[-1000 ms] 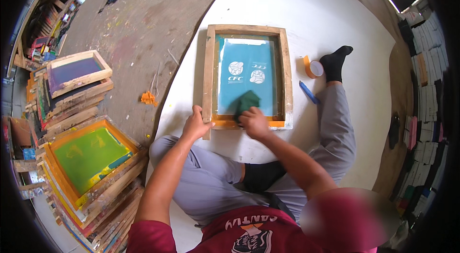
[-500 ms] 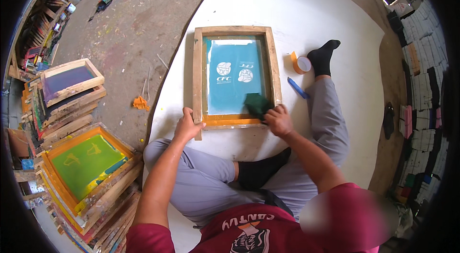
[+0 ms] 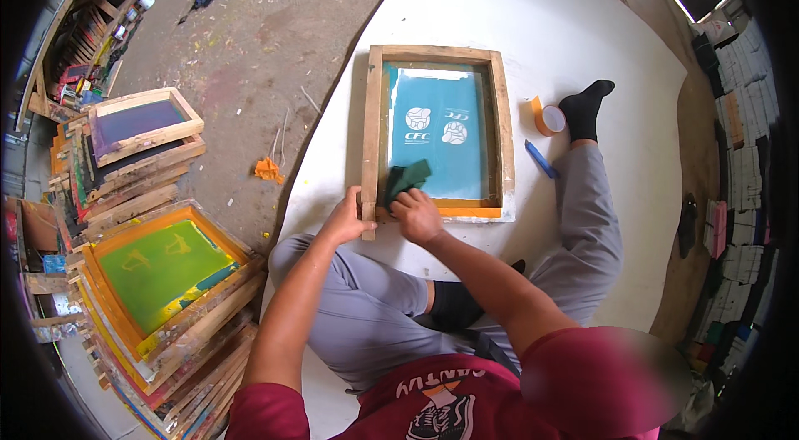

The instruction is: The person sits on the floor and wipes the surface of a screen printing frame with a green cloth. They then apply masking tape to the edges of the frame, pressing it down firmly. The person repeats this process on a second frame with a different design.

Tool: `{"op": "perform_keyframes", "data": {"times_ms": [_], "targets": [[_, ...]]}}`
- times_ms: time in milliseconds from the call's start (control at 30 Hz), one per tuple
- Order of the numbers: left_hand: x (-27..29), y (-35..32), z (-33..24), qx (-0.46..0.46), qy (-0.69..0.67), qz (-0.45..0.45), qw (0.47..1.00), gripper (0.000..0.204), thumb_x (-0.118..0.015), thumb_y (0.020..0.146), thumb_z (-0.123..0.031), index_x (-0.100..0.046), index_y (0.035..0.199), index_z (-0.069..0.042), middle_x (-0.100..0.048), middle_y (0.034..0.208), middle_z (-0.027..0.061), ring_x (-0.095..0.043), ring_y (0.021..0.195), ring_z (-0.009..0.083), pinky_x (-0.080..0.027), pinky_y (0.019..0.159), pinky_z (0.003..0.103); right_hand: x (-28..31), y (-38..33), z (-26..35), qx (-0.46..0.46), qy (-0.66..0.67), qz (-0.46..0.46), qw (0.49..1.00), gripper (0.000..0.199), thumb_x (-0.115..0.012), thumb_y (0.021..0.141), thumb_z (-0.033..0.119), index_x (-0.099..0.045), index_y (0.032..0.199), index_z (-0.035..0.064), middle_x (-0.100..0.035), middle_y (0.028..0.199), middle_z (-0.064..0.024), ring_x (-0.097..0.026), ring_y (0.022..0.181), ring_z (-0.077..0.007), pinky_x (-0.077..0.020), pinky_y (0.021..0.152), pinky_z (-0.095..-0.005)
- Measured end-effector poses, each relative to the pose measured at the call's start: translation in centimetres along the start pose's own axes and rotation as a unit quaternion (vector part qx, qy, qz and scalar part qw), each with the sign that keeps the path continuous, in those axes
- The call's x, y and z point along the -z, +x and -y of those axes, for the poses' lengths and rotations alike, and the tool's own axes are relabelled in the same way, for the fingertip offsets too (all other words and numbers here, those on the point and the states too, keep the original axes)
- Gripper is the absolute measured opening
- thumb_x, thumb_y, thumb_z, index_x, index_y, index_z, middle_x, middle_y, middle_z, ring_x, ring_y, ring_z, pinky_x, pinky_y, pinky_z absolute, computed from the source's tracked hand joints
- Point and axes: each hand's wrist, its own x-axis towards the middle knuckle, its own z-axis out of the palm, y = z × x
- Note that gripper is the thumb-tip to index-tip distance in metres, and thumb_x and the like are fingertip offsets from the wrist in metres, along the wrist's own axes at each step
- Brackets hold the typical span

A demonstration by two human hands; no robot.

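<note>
frame: wooden screen-printing frame (image 3: 371,132) with teal mesh (image 3: 439,140), laid flat on white sheet (image 3: 533,15) in front of seated person
left hand (image 3: 348,222): closed on near-left corner of frame, fingers wrapped over wood, frame steadied
right hand (image 3: 416,215): fingers pressed together on dark green cloth (image 3: 406,178), cloth pinned to mesh at near-left part of screen
cloth: crumpled, lying on teal mesh just above orange tape strip (image 3: 466,210) along near edge
tape roll (image 3: 546,117): orange, on sheet right of frame, near black-socked foot (image 3: 586,107)
blue tool (image 3: 540,159): on sheet, between frame and right leg
stack (image 3: 158,273): other wooden frames piled at left on floor, green screen on top
orange scrap (image 3: 268,169): on bare floor, left of sheet
</note>
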Motion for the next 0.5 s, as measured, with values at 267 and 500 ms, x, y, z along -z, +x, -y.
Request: {"op": "perform_keyframes", "data": {"times_ms": [267,500], "targets": [[0.1,0.0,-0.1,0.024,-0.013,-0.008,1.000,0.103,-0.094,0.069,-0.014,-0.032,0.150,-0.005,-0.071,0.113,0.0231,-0.070,0.106,0.0393,-0.055,0.092,0.046,-0.4,-0.4,1.6,0.069,-0.012,0.001,0.998,0.007,-0.065,0.082,0.015,-0.069,0.087,0.0155,-0.061,0.094,-0.0011,-0.059,0.093,-0.0258,-0.0487,0.083,-0.0411],[-0.1,0.3,0.1,0.050,-0.025,0.010,0.998,0.108,-0.095,0.069,-0.014,-0.030,0.153,-0.005,-0.071,0.116,0.0238,-0.071,0.109,0.0380,-0.055,0.094,0.045,-1.8,0.2,1.9,0.012,0.006,-0.066,0.998,0.016,-0.068,0.078,0.013,-0.074,0.093,0.0136,-0.064,0.094,-0.0010,-0.060,0.093,-0.0257,-0.0494,0.082,-0.0401]]}}
